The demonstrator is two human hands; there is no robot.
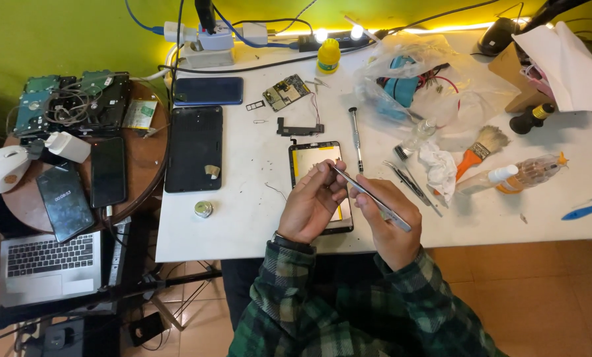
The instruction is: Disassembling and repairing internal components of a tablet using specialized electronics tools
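Holding a pair of long metal tweezers [370,196] between them, the left hand [311,206] pinches the tip end with closed fingers while the right hand [390,221] is wrapped around the back end. Both hover just above an opened tablet frame [307,157] lying flat near the front edge of the white counter [256,218]. A screwdriver [356,137] lies just right of the frame, a black back cover [194,147] well to its left.
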